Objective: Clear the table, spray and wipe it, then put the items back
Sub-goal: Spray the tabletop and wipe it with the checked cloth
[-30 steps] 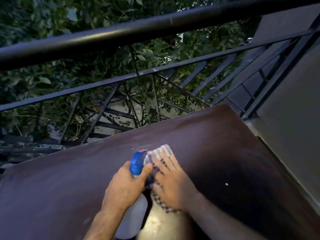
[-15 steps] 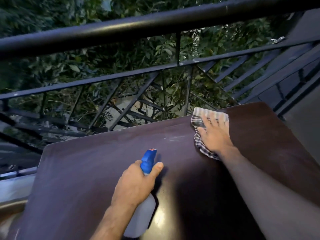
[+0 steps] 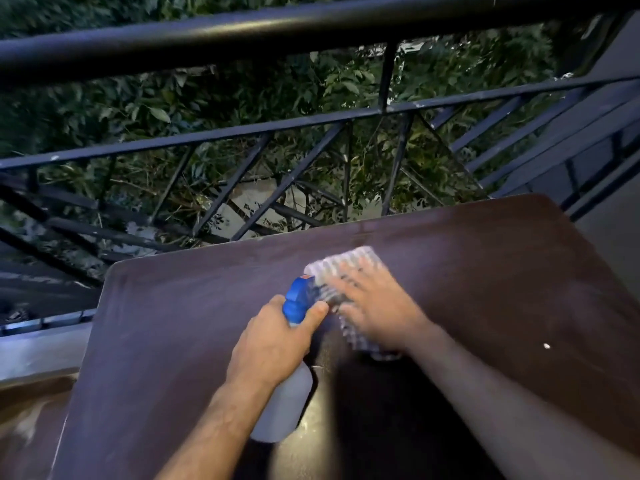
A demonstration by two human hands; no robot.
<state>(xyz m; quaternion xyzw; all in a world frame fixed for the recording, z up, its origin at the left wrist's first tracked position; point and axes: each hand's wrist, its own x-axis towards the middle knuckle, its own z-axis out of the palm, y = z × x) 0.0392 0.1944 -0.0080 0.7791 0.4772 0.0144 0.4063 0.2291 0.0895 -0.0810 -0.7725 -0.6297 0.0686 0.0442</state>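
Railing (image 3: 311, 26) behind table (image 3: 485, 271); bottle (image 3: 287, 403) beside cloth (image 3: 349, 265).

Under my right fingers (image 3: 349, 284) the cloth (image 3: 349, 261) is checked grey and white. My left fingers grip a blue spray head (image 3: 298, 299) on a pale bottle (image 3: 282, 407). Dark brown table (image 3: 485, 271).

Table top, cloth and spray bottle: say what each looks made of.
Table top: dark brown, smooth, faintly glossy, probably laminate or varnished wood; it reflects light. Cloth: woven checked fabric, soft, blurred under the right hand. Spray bottle: pale translucent plastic body, blue plastic head, gripped by the left hand.
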